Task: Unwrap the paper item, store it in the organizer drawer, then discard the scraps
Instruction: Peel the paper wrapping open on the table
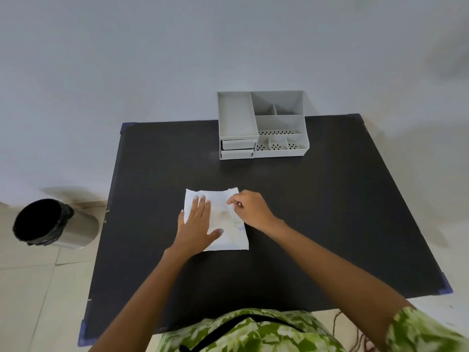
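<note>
A white paper-wrapped item (229, 232) lies flat in the middle of the black table (330, 212). My left hand (196, 224) presses flat on its left half, fingers spread. My right hand (250, 208) pinches the paper near its upper right part, thumb and fingertips closed on a fold. A grey plastic organizer (262, 125) stands at the table's far edge, with two small drawers (237, 148) stacked at its lower left, both pushed in.
A steel bin (54, 224) with a black liner stands on the tiled floor left of the table. The organizer has several open compartments on top. A grey wall rises behind the table. Blue corner guards cap the table corners.
</note>
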